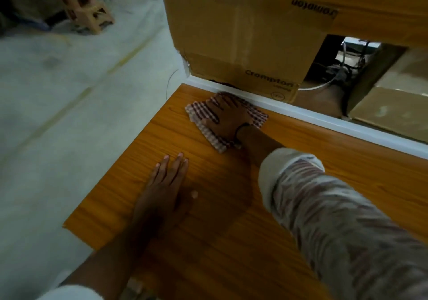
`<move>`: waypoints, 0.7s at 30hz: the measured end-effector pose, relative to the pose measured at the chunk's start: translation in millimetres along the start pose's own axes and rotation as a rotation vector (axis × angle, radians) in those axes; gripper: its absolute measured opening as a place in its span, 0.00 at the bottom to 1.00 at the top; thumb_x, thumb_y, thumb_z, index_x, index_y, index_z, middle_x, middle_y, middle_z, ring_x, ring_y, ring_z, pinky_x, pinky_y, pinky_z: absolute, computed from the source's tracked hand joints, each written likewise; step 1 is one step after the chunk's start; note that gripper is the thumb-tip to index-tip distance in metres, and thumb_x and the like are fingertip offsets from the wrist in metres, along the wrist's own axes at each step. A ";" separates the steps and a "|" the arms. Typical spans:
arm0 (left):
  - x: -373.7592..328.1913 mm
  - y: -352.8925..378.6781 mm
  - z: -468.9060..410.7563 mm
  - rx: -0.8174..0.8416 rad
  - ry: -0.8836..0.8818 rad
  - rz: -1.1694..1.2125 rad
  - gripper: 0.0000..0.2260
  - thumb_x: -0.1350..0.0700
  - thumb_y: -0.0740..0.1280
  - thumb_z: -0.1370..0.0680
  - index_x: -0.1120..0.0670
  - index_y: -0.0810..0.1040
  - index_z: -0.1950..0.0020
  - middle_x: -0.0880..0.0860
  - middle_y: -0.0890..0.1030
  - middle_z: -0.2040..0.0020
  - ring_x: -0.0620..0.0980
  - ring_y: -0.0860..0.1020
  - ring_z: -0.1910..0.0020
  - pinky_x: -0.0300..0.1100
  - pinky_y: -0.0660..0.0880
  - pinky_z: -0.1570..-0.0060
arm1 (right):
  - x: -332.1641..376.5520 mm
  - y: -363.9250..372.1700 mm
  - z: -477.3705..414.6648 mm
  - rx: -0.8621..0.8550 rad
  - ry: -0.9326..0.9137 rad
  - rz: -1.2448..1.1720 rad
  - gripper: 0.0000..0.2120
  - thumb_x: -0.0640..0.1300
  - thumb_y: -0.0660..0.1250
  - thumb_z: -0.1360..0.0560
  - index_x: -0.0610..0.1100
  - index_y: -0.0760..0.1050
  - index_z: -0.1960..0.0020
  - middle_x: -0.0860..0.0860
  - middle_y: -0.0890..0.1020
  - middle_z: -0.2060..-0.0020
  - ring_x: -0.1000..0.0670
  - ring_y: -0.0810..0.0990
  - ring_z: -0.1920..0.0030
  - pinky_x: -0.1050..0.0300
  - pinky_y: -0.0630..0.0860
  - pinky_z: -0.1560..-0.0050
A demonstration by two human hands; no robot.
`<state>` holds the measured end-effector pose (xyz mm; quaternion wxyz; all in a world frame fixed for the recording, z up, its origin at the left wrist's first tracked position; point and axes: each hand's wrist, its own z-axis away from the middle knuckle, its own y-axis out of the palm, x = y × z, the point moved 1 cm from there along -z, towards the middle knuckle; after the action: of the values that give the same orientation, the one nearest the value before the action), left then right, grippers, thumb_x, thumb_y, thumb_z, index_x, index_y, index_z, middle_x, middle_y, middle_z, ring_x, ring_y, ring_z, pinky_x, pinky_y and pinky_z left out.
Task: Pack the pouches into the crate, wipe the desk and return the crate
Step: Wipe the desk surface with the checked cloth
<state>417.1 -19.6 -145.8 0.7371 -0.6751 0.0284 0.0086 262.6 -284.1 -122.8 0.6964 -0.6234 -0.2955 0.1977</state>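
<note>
I see bare desk (pixel 231 218) open between my 2 hands and out toward its left edge. My right hand (pixel 228 120) lies flat on the checked cloth (pixel 259 119) near the far corner, where the white rim strip (pixel 324 120) and the cardboard box (pixel 243 40) just behind it block any further reach. My left hand (pixel 162 188) lies flat on the near wood.
</note>
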 end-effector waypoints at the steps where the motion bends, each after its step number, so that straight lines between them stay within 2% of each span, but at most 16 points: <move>1: -1.5 -1.6 0.5 0.000 0.008 -0.001 0.38 0.29 0.43 0.20 0.49 0.43 0.17 0.49 0.42 0.17 0.54 0.39 0.19 0.56 0.47 0.21 | -3.9 0.3 3.3 -0.002 -0.010 -0.004 0.37 0.70 0.48 0.21 0.51 0.52 0.19 0.48 0.51 0.19 0.46 0.47 0.20 0.46 0.43 0.21; 6: -2.6 -5.7 5.6 -0.020 -0.004 0.035 0.37 0.30 0.47 0.19 0.49 0.44 0.17 0.48 0.43 0.17 0.53 0.39 0.19 0.56 0.47 0.21 | -58.2 -1.9 60.5 -0.005 -0.043 0.014 0.38 0.74 0.45 0.22 0.54 0.51 0.19 0.52 0.52 0.19 0.49 0.48 0.19 0.46 0.46 0.21; 10: -2.6 -6.5 7.3 -0.025 -0.006 0.053 0.37 0.29 0.46 0.19 0.48 0.42 0.17 0.47 0.41 0.17 0.52 0.37 0.19 0.55 0.45 0.20 | -101.1 -14.7 117.8 0.045 -0.057 0.043 0.36 0.72 0.45 0.21 0.55 0.49 0.19 0.52 0.51 0.19 0.52 0.47 0.20 0.52 0.42 0.21; 12: -3.9 -6.3 9.1 -0.040 -0.001 0.067 0.37 0.30 0.47 0.19 0.48 0.43 0.17 0.47 0.41 0.17 0.51 0.37 0.19 0.54 0.45 0.20 | -103.1 -12.0 130.4 0.025 0.010 0.037 0.37 0.73 0.43 0.22 0.56 0.49 0.19 0.52 0.51 0.19 0.51 0.48 0.20 0.48 0.44 0.20; 14: -3.8 -6.7 10.2 -0.038 -0.007 0.075 0.37 0.30 0.47 0.19 0.48 0.42 0.17 0.46 0.41 0.17 0.51 0.36 0.19 0.54 0.44 0.20 | -88.8 -2.4 134.2 -0.014 0.159 0.014 0.39 0.75 0.40 0.23 0.56 0.49 0.19 0.51 0.50 0.19 0.48 0.48 0.19 0.44 0.45 0.21; 16: -2.7 -7.2 8.9 -0.035 -0.006 0.070 0.37 0.29 0.47 0.19 0.48 0.43 0.17 0.46 0.41 0.17 0.52 0.37 0.19 0.55 0.45 0.20 | -58.9 4.6 133.8 -0.029 0.322 -0.008 0.40 0.75 0.38 0.24 0.55 0.47 0.18 0.50 0.48 0.19 0.46 0.45 0.19 0.42 0.43 0.21; 17: -2.2 -7.2 8.4 -0.035 -0.004 0.070 0.37 0.29 0.47 0.19 0.47 0.43 0.17 0.47 0.42 0.17 0.52 0.37 0.19 0.55 0.45 0.20 | -38.3 6.6 134.4 -0.021 0.343 -0.012 0.39 0.74 0.38 0.24 0.55 0.47 0.18 0.50 0.48 0.19 0.45 0.45 0.19 0.41 0.42 0.21; 18: -1.9 -6.9 8.7 -0.037 -0.001 0.071 0.37 0.29 0.47 0.19 0.48 0.43 0.17 0.47 0.42 0.17 0.52 0.37 0.19 0.55 0.45 0.20 | -16.4 9.3 138.1 -0.011 0.296 0.000 0.39 0.73 0.38 0.23 0.55 0.48 0.19 0.50 0.49 0.19 0.44 0.45 0.19 0.41 0.43 0.22; 21: -2.0 -4.2 11.2 -0.056 0.010 0.079 0.37 0.30 0.47 0.19 0.48 0.44 0.17 0.47 0.43 0.17 0.52 0.38 0.19 0.54 0.45 0.20 | 18.4 15.6 181.6 0.035 -0.023 0.082 0.36 0.72 0.38 0.22 0.56 0.47 0.19 0.51 0.49 0.19 0.46 0.44 0.19 0.41 0.44 0.21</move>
<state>415.7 -8.7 -140.6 0.7168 -0.6940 0.0586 0.0350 158.3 -133.4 -126.4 0.6951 -0.6203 -0.2742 0.2385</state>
